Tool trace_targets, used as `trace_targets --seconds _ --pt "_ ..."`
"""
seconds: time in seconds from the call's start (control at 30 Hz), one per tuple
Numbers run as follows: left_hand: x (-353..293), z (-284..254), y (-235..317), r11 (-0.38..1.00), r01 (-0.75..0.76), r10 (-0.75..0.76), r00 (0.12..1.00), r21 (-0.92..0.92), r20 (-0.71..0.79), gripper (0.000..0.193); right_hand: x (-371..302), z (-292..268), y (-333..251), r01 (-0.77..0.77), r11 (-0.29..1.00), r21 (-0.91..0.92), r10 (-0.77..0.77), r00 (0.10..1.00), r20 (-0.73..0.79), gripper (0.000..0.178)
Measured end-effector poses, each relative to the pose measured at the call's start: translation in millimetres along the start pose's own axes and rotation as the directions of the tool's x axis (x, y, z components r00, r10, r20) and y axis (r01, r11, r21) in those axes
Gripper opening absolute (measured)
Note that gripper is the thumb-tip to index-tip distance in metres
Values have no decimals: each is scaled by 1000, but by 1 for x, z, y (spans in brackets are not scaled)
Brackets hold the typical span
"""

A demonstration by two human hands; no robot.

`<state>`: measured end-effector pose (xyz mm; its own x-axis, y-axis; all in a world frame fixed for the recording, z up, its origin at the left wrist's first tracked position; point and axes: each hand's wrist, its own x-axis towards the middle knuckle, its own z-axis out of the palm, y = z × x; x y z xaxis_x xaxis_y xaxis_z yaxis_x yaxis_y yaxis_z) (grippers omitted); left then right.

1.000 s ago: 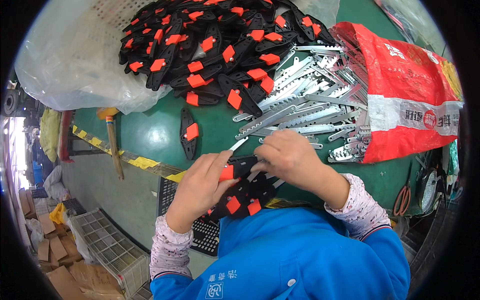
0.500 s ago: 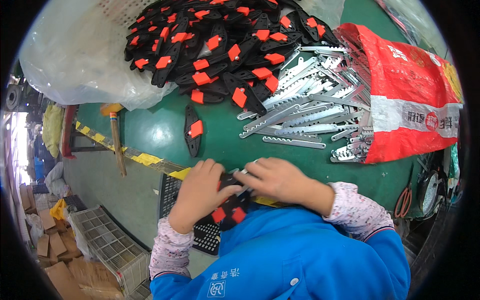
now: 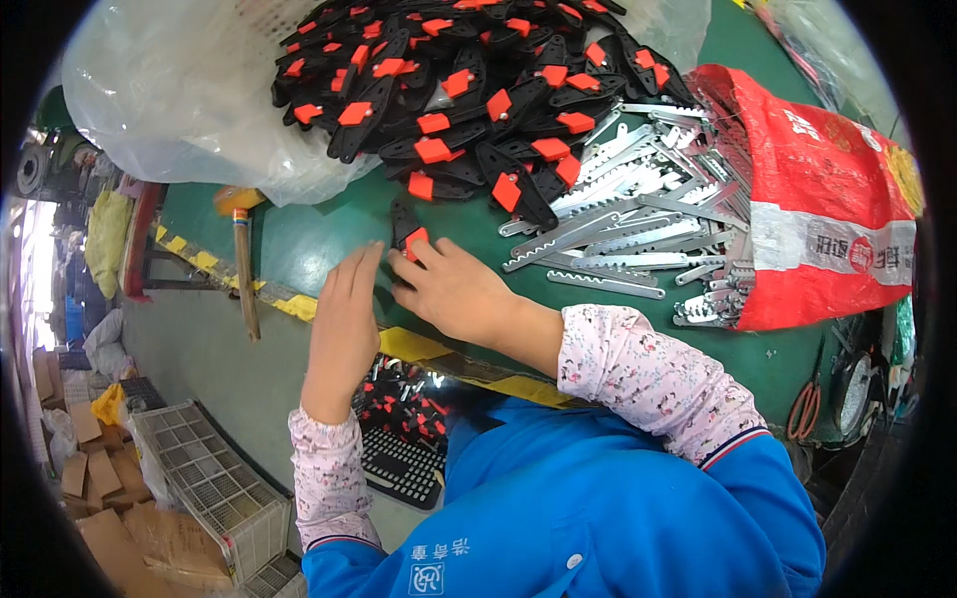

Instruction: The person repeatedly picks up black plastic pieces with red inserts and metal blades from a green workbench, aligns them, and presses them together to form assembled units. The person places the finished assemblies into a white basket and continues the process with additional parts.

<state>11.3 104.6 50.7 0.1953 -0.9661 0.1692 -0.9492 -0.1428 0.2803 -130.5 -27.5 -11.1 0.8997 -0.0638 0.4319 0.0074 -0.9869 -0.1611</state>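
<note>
My right hand (image 3: 454, 294) reaches left across the green table, its curled fingers on a black plastic part with a red tab (image 3: 403, 221). Only the upper end of that part and some of the red tab show; the fingers hide the rest. Close on its left, my left hand (image 3: 344, 324) is raised with the fingers stretched out and nothing seen in them. Under the table edge, between my forearms, many similar black and red parts (image 3: 404, 411) lie in a black perforated crate (image 3: 411, 468).
Beyond my hands is a big heap of black and red parts (image 3: 469, 100) beside clear plastic sheeting (image 3: 199, 120). Notched metal strips (image 3: 623, 234) spill from a red sack (image 3: 807, 199). A hammer (image 3: 242, 264) lies at the table edge, scissors (image 3: 805, 407) at the right.
Both hands have left the black and red piece they held near my body and moved forward and left. My right hand has reached the single part on the table. The view has shifted slightly.
</note>
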Motion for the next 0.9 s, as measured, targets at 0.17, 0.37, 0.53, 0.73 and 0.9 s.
trace_targets --seconds 0.17,0.37,0.53,0.73,0.9 --pt "19 20 3 978 -110 119 992 -178 40 73 -25 -17 5 -31 941 338 75 990 -117 40" --pt "7 38 25 890 -113 168 982 -443 88 49 -78 -59 30 -338 933 127 355 923 -151 49" --pt "-2 35 39 900 8 42 993 -436 106 58 -102 -52 56 -357 932 59 361 928 -86 29" --pt "-10 30 39 934 68 -43 996 -350 80 75 -90 -44 61 -319 936 149 335 937 -100 17" --pt "-17 31 32 938 44 -19 997 -343 77 72 -87 -64 51 -336 702 628 416 909 21 11"
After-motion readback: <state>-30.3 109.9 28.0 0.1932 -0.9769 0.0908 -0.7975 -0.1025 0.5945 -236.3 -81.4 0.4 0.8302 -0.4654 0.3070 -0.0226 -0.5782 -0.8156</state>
